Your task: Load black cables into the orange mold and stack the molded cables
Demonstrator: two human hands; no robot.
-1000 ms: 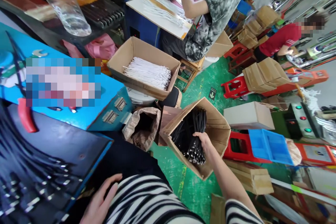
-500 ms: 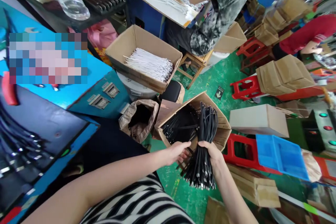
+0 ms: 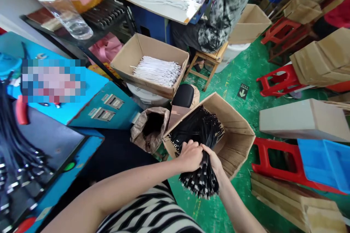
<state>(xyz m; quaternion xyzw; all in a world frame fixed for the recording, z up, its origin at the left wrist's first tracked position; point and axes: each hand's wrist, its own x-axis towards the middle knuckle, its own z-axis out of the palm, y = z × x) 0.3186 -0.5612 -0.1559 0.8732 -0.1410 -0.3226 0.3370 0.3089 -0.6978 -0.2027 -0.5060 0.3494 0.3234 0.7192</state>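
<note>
A thick bundle of black cables [image 3: 201,180] with silvery ends is gripped between my two hands. My left hand [image 3: 191,156] is closed over the bundle from the left, its fingers wrapped round it. On the right side my right hand [image 3: 214,162] is closed on the same bundle, with its thumb towards my left hand. The silvery ends fan out below my hands, towards me. Beyond my hands the bundle reaches over an open cardboard box [image 3: 236,153] in which more black cables [image 3: 188,123] lie. Where the held bundle meets those cables I cannot tell.
A cardboard box of white cables [image 3: 158,71] stands beyond. An open paper sack [image 3: 151,131] is left of the black cables' box. On the left, a blue machine [image 3: 93,94] adjoins a bench with black cables. A seated person [image 3: 229,7] works ahead. Red stools [image 3: 281,160] stand right.
My left hand, open beside the bundle before, has closed on it. The bundle, upright earlier, is now lowered into the box with its far end. The view has shifted slightly left.
</note>
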